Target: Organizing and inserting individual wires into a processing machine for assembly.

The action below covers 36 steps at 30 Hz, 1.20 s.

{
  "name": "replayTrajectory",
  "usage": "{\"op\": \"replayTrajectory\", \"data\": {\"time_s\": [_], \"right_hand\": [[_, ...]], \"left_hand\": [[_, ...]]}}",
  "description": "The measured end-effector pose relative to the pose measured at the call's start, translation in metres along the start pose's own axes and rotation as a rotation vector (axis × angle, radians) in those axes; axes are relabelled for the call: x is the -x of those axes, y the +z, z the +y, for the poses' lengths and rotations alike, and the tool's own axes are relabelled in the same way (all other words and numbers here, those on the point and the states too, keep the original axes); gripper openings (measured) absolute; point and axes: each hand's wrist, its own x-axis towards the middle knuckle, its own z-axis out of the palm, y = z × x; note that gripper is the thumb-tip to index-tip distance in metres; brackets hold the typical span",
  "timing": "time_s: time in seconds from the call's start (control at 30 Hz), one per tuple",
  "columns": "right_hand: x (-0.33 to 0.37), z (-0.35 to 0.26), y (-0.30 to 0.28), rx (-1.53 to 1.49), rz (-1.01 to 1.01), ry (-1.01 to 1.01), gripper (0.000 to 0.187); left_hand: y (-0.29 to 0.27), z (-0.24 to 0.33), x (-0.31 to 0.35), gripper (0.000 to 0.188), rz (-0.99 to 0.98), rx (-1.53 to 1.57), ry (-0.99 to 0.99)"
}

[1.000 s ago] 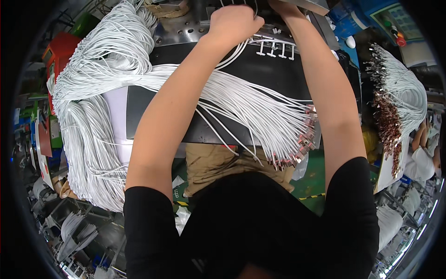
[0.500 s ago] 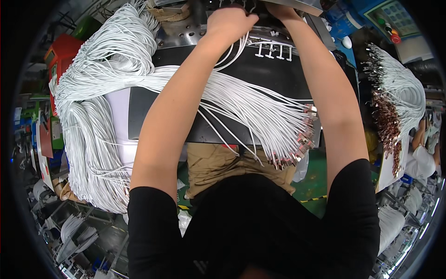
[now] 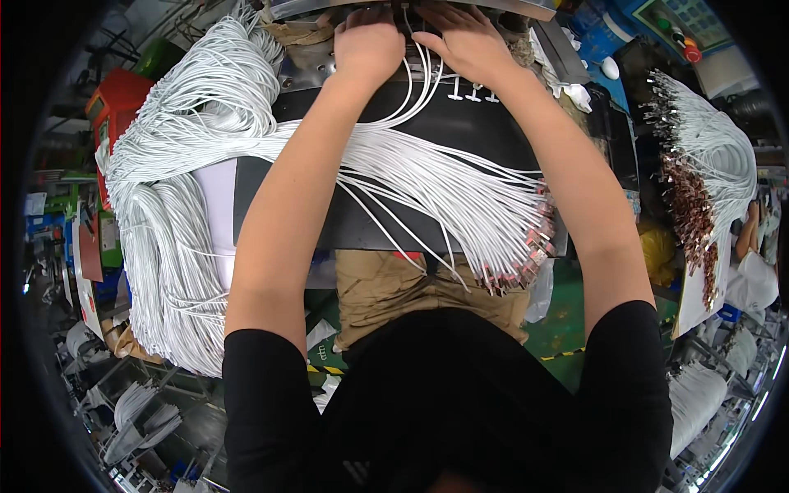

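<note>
White cables (image 3: pixel 425 78) run from a metal fixture (image 3: pixel 316 67) under the machine's edge, passing between my two hands. My left hand (image 3: pixel 370 45) lies over the left side of the fixture, fingers reaching forward, tips partly hidden. On the other side, my right hand (image 3: pixel 470 45) has its fingers stretched forward and its thumb apart, near the cables. Small white T-shaped plastic pieces (image 3: pixel 472 94) lie just below the right hand. Nearer to me, a thick bundle of white cables (image 3: pixel 444 177) with metal connector ends (image 3: pixel 534 246) crosses the black work surface (image 3: pixel 493 135).
A big heap of white cables (image 3: pixel 197 107) hangs over the left side. At the right hangs another cable bundle (image 3: pixel 715 156) with brownish ends. A metal machine edge (image 3: pixel 501 6) overhangs the fixture. A control panel (image 3: pixel 682 33) with buttons stands far right.
My right hand has come left and nearer, out from under the machine edge, and now shows beside the cables. My left hand has moved slightly left, its fingers now reaching forward.
</note>
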Motion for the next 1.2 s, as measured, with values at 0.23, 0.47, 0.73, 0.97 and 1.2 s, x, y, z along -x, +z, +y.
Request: {"op": "replayTrajectory", "data": {"time_s": [0.23, 0.47, 0.73, 0.97, 1.2], "right_hand": [[-0.001, 0.008, 0.006, -0.075, 0.058, -0.002, 0.059], [0.003, -0.026, -0.001, 0.2, 0.329, 0.025, 0.037], [-0.001, 0.005, 0.032, 0.331, 0.307, 0.088, 0.034], [0.005, -0.002, 0.028, 0.36, 0.298, 0.086, 0.036], [0.013, -0.026, 0.014, 0.248, 0.405, 0.158, 0.034]], "left_hand": [[-0.005, 0.013, 0.0, 0.047, -0.001, -0.09, 0.094], [0.009, 0.009, -0.004, 0.045, 0.133, 0.011, 0.056], [0.03, 0.002, -0.015, 0.047, 0.514, 0.26, 0.187], [0.012, 0.019, -0.009, 0.054, 0.207, -0.05, -0.014], [0.009, 0.016, 0.0, 0.055, -0.068, -0.079, -0.143]]}}
